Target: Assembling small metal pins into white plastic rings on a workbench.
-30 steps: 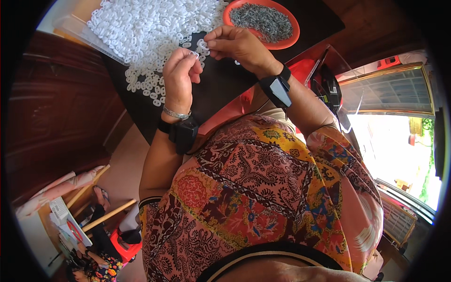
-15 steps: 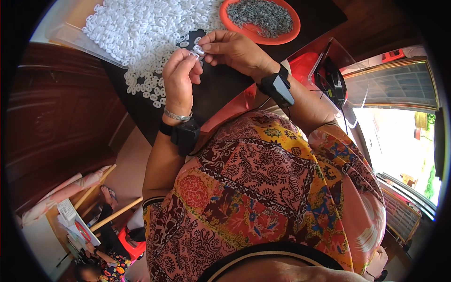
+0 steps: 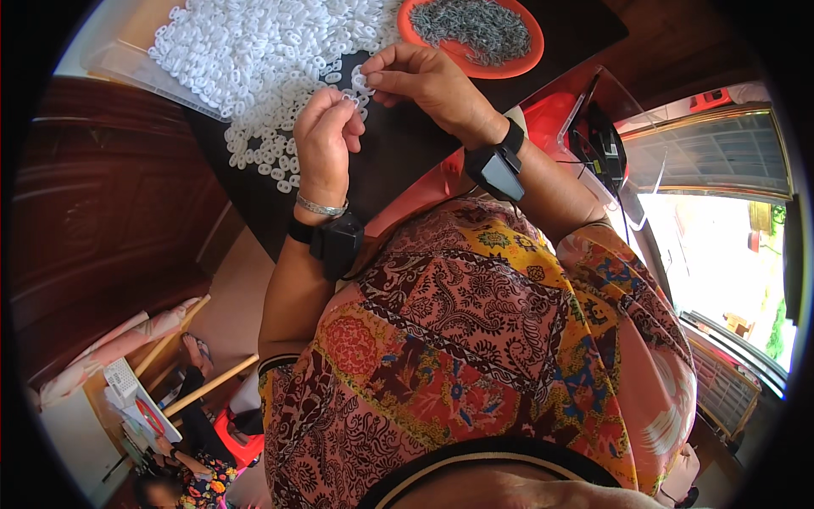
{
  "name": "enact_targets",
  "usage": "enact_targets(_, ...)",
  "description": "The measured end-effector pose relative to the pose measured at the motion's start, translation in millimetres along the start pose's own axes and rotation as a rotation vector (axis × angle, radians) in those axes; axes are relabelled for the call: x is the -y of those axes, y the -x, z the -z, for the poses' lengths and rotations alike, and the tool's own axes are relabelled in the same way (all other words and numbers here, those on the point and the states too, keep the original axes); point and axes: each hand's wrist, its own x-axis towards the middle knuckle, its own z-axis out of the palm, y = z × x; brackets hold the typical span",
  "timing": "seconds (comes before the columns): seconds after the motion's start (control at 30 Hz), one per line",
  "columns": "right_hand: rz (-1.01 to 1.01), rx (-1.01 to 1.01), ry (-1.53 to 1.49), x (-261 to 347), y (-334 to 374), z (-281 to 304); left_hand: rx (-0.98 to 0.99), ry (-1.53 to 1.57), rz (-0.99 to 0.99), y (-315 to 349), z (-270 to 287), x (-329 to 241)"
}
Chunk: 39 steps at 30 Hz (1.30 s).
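Note:
My left hand (image 3: pixel 326 136) is closed, thumb against fingers, pinching a small white oval plastic piece (image 3: pixel 348 98) at its fingertips. Just beyond it, my right hand (image 3: pixel 428 83) pinches another white oval plastic piece (image 3: pixel 361 81), blurred by motion. The two pieces are very near each other; whether they touch I cannot tell. Both hands hover over the dark table (image 3: pixel 381 165). Beside my left hand lie many loose white plastic ovals (image 3: pixel 267 153) with holes, spilling from a large heap (image 3: pixel 263 51). Beyond my right hand, an orange-red dish (image 3: pixel 538 55) holds small grey metal pieces (image 3: pixel 475 30).
A clear plastic bin (image 3: pixel 153 82) lies under the heap at the far left. To the right stand a clear box (image 3: pixel 653 165) with a black device (image 3: pixel 604 144) and a bright window. At lower left, another person (image 3: pixel 208 483) is near a red stool (image 3: pixel 237 441).
My right hand has shifted slightly away from me, and the white piece in its fingers has turned and risen. My left hand has hardly moved.

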Motion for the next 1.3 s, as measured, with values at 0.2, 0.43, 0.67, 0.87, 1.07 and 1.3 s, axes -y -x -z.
enact_targets(0.2, 0.022, -0.004, 0.053, 0.6, 1.8, -1.6, 0.003, -0.035, 0.001, -0.5, 1.5, 2.5)
enact_targets(0.43, 0.061, -0.002, 0.085, -0.4, 2.9, -2.3, -0.009, -0.079, 0.004, -0.5, 1.2, 2.3)
enact_targets(0.67, 0.049, -0.013, 0.066, -1.2, 3.2, -2.7, -0.007, -0.068, 0.006, -0.5, 1.0, 2.2)
enact_targets(0.87, 0.033, 0.005, 0.047, -2.4, 4.1, -1.0, 0.011, -0.077, 0.002, 0.3, 0.8, 1.5)
enact_targets(1.07, -0.009, 0.025, 0.027, -2.8, 4.7, 0.1, -0.006, -0.072, 0.013, 0.7, 0.2, 1.3)
enact_targets(1.3, -0.124, 0.032, -0.102, -6.9, 2.6, 3.2, 0.006, -0.085, 0.019, 1.1, 0.2, 0.1)
